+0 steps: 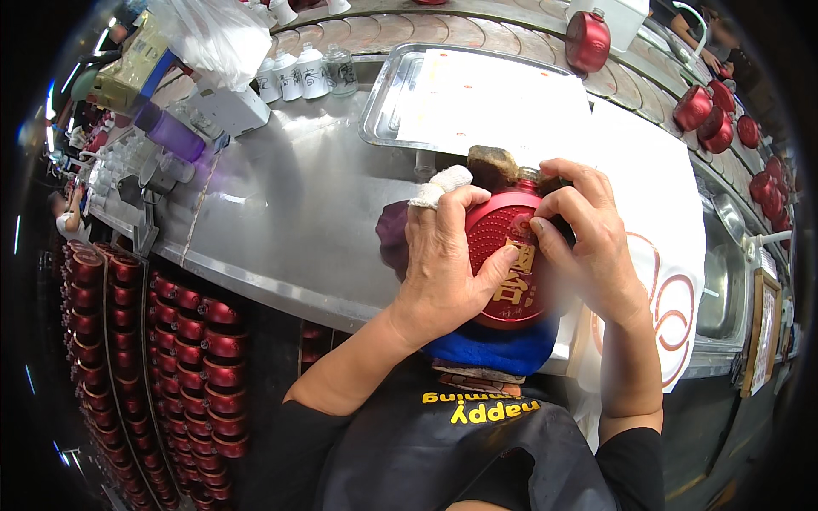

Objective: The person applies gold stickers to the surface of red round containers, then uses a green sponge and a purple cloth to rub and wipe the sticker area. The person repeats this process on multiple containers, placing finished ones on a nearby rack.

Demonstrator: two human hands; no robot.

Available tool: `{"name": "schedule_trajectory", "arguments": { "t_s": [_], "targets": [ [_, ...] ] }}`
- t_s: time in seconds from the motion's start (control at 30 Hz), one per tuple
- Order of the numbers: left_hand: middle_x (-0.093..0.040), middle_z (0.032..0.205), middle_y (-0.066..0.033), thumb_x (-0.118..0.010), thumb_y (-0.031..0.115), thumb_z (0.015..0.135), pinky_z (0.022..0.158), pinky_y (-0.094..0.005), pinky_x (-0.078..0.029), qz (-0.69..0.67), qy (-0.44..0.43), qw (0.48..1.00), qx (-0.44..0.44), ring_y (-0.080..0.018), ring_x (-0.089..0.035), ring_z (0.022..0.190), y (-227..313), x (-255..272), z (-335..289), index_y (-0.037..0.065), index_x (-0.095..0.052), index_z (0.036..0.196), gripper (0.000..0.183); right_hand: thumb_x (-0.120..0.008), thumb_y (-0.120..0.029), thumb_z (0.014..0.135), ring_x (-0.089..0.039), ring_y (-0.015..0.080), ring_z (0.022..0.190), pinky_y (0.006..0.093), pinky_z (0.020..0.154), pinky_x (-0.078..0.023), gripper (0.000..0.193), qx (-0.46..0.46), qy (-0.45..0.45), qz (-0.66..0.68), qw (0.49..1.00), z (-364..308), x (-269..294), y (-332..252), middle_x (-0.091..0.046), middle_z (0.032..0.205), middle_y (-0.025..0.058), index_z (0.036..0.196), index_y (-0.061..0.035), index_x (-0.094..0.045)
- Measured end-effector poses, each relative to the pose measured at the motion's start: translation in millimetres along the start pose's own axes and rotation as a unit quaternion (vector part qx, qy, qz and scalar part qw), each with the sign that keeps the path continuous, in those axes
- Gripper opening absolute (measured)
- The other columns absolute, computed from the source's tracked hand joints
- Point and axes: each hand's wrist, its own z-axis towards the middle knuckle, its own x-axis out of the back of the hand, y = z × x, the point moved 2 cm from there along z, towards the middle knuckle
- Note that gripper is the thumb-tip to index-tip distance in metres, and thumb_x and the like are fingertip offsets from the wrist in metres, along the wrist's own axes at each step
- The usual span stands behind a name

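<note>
My left hand [439, 264], with a white wrap [443, 185] on 1 finger, grips the left side of the red bottle [523, 274], thumb pressed on its face and fingers bent at its far-left edge. My right hand [592, 238] is curled over the bottle's far-right part, thumb and forefinger close together, though I cannot tell whether they pinch anything. The bottle sits right in front of me above a blue cloth [503, 351], its neck pointing far, toward a metal tray [372, 128] bearing white paper [494, 98].
</note>
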Motion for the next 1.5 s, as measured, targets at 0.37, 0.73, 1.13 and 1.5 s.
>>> {"name": "schedule_trajectory", "arguments": {
  "t_s": [0.37, 0.73, 1.13, 1.5],
  "targets": [
    [-0.058, 0.115, -0.0162, -0.078, 0.032, 0.088, 0.100, -0.0513, -0.037, 0.048, 0.007, 0.999, -0.014, -0.0382, -0.051, 0.112, 5, 1, 24, 0.005, -0.051, 0.122, 0.052, -0.070, 0.005, 0.081, -0.058, 0.0375, 0.118, 0.0443, 0.100, -0.048, 0.018, 0.013, 0.041, -0.023, 0.999, -5, 3, 1, -0.062, 0.126, 0.0188, 0.098, -0.0011, -0.064],
    [-0.060, 0.107, -0.0169, -0.074, 0.037, 0.092, 0.094, -0.0498, -0.040, 0.068, -0.014, 0.998, -0.002, -0.0366, -0.054, 0.102, 2, 2, 34, 0.006, -0.057, 0.115, 0.042, -0.068, 0.007, 0.078, -0.056, 0.0391, 0.124, 0.0470, 0.104, -0.049, 0.047, 0.049, 0.013, -0.084, 0.995, -23, 9, -6, -0.059, 0.134, 0.0180, 0.121, -0.0098, -0.072],
    [-0.062, 0.109, -0.0158, -0.072, 0.043, 0.095, 0.096, -0.0485, -0.040, 0.024, 0.006, 0.999, -0.023, -0.0352, -0.055, 0.104, -2, 3, 29, 0.005, -0.057, 0.119, 0.047, -0.057, 0.012, 0.089, -0.073, 0.0363, 0.098, 0.0406, 0.086, -0.058, 0.040, -0.029, 0.051, 0.065, 0.996, -26, 26, -2, -0.071, 0.114, 0.0238, 0.127, 0.0017, -0.063],
    [-0.059, 0.108, -0.0172, -0.074, 0.044, 0.092, 0.098, -0.0502, -0.039, 0.043, -0.040, 0.998, 0.017, -0.0360, -0.053, 0.106, 0, 3, 31, 0.005, -0.056, 0.118, 0.050, -0.063, -0.005, 0.092, -0.069, 0.0249, 0.076, 0.0338, 0.072, -0.053, 0.022, -0.155, -0.015, 0.126, 0.980, -24, 32, 4, -0.067, 0.086, 0.0152, 0.113, 0.0014, -0.060]
  ]
}}
